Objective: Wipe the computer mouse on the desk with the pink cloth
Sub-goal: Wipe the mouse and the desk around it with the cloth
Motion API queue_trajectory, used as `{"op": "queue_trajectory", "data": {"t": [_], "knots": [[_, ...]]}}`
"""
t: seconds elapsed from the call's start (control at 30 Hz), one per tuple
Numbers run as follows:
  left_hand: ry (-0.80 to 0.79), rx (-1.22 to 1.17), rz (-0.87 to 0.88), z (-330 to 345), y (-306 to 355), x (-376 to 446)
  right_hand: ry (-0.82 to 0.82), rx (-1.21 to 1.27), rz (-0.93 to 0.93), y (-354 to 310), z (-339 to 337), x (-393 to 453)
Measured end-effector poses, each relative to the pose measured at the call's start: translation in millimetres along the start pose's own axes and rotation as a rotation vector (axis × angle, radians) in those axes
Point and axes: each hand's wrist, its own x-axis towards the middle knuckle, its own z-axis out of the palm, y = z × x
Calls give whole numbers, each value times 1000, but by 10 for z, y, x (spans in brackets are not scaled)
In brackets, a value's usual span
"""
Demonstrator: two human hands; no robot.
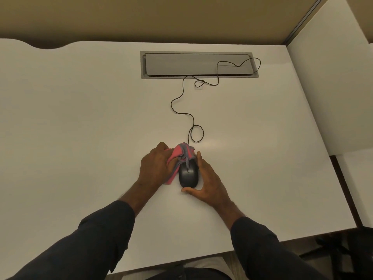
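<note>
Mouse: the black computer mouse (189,176) sits on the white desk (80,118) near its front edge, between the two hands, rounded back end toward the person

Long axis: it runs away from the person, nose pointing toward the grey cable hatch (198,64) at the back of the desk; the cord (182,93) leaves the nose and snakes in loose loops up to that hatch

Cloth: the pink cloth (182,153) is bunched over the nose and left flank of the mouse, a grey-edged fold draped down onto its top; the back half of the shell is bare

Left hand: the left hand (156,166) has its fingers curled into the cloth, gripping it against the mouse's left side

Right hand: the right hand (207,178) cups the mouse's right side, fingers fairly straight along the flank, thumb lying on the desk behind the tail; it seems to be touching the shell, though the contact line is hard to make out

Stage: likely mid-wipe, front covered, rear and right flank apparently still to do

Risk, slip: a hard leftward stroke could skate the mouse across the smooth desk if the right hand's bracing is loose

Risk, cord: dragging the cloth forward could snag the nearest cord loop (196,134) and tug the mouse off line

Risk, coverage: the wadded cloth may ride over the shell and miss the seams
</note>
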Motion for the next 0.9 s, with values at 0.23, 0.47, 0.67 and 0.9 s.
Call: {"op": "queue_trajectory", "data": {"t": [0.23, 0.47, 0.67, 0.9], "knots": [[29, 26, 56, -38, -31, -61, 6, 14, 2, -5, -7, -6], [31, -38, 2, -13, -64, -221, 3, 7, -8, 4, -1, 3], [32, -74, -4, 13, -64, -422, 9, 3, -10, 5, 1, -8], [28, -74, 42, 36, -1, -712, 28, 7, -15, 38, 34, 0]]}}
